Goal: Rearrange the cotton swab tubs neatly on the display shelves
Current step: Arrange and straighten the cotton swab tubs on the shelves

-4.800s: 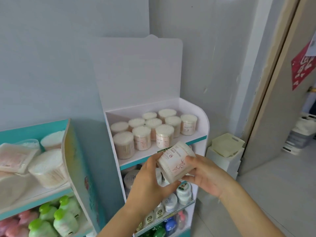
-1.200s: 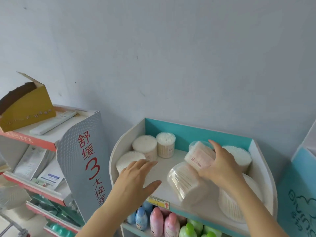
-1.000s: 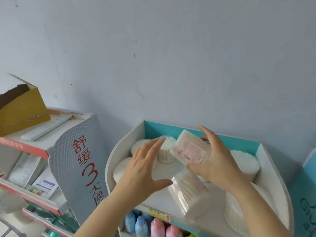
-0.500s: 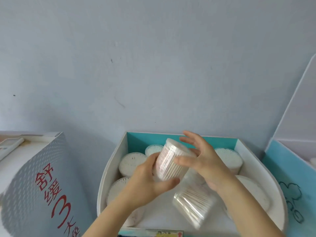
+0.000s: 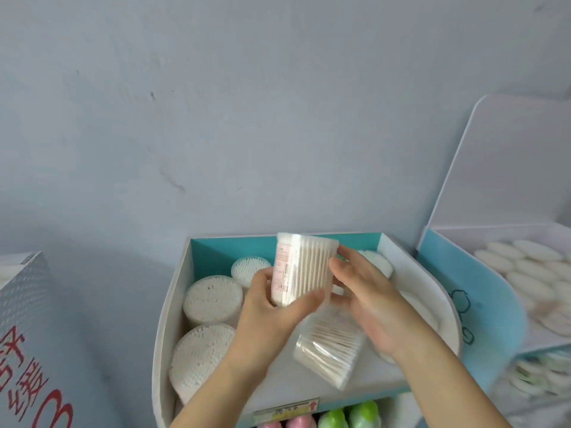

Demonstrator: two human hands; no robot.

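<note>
The teal-backed shelf (image 5: 216, 254) carries round swab tubs (image 5: 213, 299) standing along its left side, and a clear tub (image 5: 330, 347) lies tipped over near the front. Above it the left hand (image 5: 272, 313) grips an upright swab box (image 5: 301, 270) from below, while the right hand (image 5: 367, 301) lays relaxed fingers against the box's right edge.
</note>
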